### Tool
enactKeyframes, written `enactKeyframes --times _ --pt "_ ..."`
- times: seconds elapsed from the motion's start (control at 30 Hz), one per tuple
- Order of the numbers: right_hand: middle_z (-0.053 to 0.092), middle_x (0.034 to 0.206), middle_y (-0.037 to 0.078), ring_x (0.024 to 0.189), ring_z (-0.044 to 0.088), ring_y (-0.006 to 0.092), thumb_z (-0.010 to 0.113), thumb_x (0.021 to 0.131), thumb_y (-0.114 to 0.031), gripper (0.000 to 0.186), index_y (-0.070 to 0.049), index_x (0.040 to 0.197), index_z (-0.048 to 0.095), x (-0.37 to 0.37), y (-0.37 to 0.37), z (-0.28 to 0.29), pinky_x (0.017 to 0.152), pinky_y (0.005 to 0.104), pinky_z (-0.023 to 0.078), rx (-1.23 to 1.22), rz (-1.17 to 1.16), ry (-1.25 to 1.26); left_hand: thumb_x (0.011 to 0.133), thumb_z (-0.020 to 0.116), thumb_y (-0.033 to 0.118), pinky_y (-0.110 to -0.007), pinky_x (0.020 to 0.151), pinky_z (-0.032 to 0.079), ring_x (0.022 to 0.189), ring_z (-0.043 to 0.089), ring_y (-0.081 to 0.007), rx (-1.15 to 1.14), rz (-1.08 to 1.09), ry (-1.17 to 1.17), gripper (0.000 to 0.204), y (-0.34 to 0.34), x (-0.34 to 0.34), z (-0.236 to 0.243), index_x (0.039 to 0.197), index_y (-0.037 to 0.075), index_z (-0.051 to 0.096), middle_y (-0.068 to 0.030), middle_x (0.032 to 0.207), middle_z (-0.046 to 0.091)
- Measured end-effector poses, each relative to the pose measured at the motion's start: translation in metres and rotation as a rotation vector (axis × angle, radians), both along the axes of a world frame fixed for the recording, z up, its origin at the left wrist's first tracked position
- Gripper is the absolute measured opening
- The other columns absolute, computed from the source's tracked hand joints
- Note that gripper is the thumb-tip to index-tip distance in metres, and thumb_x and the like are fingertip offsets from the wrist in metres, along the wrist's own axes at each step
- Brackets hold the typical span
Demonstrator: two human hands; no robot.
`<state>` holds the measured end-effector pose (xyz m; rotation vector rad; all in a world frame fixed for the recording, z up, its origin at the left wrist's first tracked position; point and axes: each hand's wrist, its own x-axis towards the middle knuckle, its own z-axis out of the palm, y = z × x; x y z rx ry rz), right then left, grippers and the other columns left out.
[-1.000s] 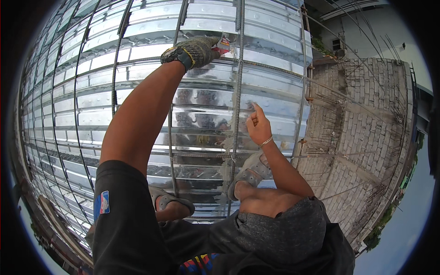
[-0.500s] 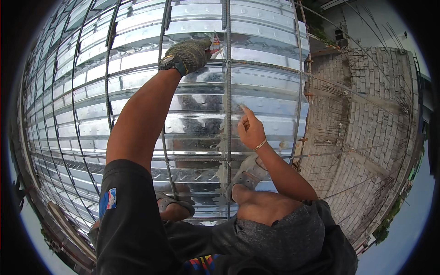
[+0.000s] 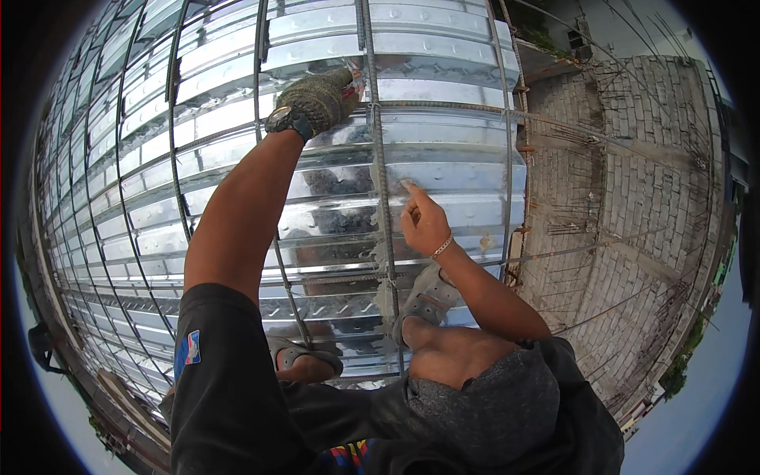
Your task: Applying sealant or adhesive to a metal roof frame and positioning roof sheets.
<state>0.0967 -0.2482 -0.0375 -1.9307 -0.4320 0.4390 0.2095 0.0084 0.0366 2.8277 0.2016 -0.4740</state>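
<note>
My left hand (image 3: 315, 104), in a dark knitted glove with a watch at the wrist, is closed on a small red-and-white object (image 3: 353, 85), mostly hidden by the fingers, beside a crossing of steel rebar (image 3: 374, 107). Beneath is shiny corrugated metal decking (image 3: 324, 180). My bare right hand (image 3: 425, 221) is just right of the upright bar in the picture, index finger extended and the others curled. Whether anything is inside those fingers I cannot make out. Grey residue runs along that bar.
The rebar grid (image 3: 174, 158) spans the deck to the left. My sandalled feet (image 3: 419, 309) stand among the bars. Beyond the deck's right edge, grey block walls (image 3: 649, 174) with protruding rods lie below, with a pale building at the top right.
The view has shifted, so the deck and bars sit farther left in it. My gloved hand has come slightly nearer the upright bar and toward me, still gripping the small object.
</note>
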Motion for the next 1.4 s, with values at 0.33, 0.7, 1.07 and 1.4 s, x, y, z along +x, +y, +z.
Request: enactKeyframes --times 0.33,0.7,1.07,1.4 --pt "0.054 0.066 0.010 0.056 0.055 0.0223 0.053 0.072 -0.003 0.046 0.002 0.118 0.046 -0.003 0.002 -0.005 0.054 0.0317 0.046 -0.030 -0.002 -0.039 0.081 0.056 0.039 -0.042 0.080 0.048 0.094 0.060 -0.0309 0.015 -0.004 -0.016 0.039 -0.010 0.000 0.001 0.114 0.020 0.056 -0.0123 0.102 0.062" --pt "0.054 0.066 0.010 0.055 0.054 0.0215 0.053 0.071 -0.002 0.043 0.002 0.114 0.048 -0.003 0.001 -0.007 0.053 0.0304 0.046 0.025 -0.019 -0.006 0.080 0.056 0.042 -0.042 0.081 0.047 0.095 0.059 -0.0315 0.019 0.002 0.030 0.041 -0.011 0.003 -0.007 0.116 0.023 0.055 -0.0115 0.104 0.062" --pt "0.054 0.067 0.010 0.056 0.054 0.0214 0.053 0.071 -0.003 0.043 0.001 0.114 0.049 -0.005 0.002 -0.012 0.054 0.0311 0.046 -0.014 -0.031 -0.059 0.079 0.056 0.032 -0.041 0.080 0.048 0.093 0.060 -0.0306 0.061 -0.074 0.069 0.031 -0.015 0.009 0.005 0.105 0.016 0.059 -0.0104 0.100 0.063" --pt "0.055 0.068 0.009 0.056 0.054 0.0211 0.054 0.071 -0.004 0.042 0.001 0.112 0.050 -0.003 0.002 -0.005 0.053 0.0312 0.046 -0.008 -0.044 -0.043 0.079 0.059 0.033 -0.038 0.084 0.047 0.098 0.059 -0.0279 0.086 -0.145 0.127 0.038 -0.014 0.016 0.006 0.113 0.014 0.057 -0.0096 0.105 0.062"
